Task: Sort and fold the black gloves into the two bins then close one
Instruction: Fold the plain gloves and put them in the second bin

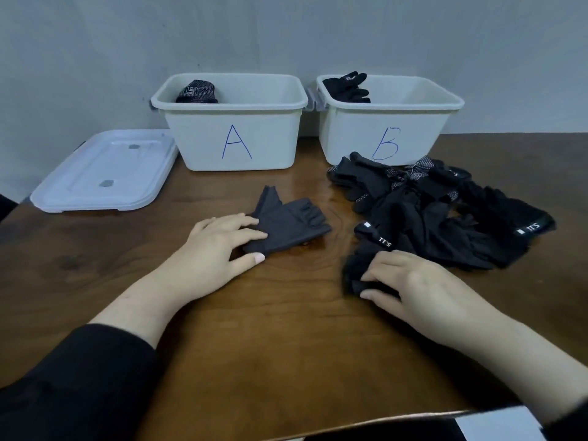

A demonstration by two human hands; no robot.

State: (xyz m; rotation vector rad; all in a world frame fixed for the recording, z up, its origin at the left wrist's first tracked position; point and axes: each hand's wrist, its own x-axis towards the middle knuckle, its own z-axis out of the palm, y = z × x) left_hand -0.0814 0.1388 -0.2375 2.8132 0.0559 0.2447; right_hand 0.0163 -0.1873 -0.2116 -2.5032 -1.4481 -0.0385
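Task judged early: one folded glove [197, 91] is seen in bin A [235, 128] at its left end, one dark glove [348, 87] in bin B [386, 122] at its left end, draped up against the wall. Both bins are placed at the far side of the counter [286, 329], A left, B right, both uncovered. A stack of lids [105, 170] is laid flat left of bin A; no bin closed yet.

A fingerless glove [288, 222] is spread on the counter near centre; its near-left edge is pressed by the left hand [219, 246], fingers fairly straight, thumb alongside, not clamped. The near corner of a black glove at the edge of the pile [445, 214] is pinched by the right hand [410, 281], fingers curled into the fabric. The pile is heaped right of centre, just in front of bin B, several gloves tangled, count cannot be told.

Left to do, as judged: most gloves to be folded and sorted, then one lid to be fitted
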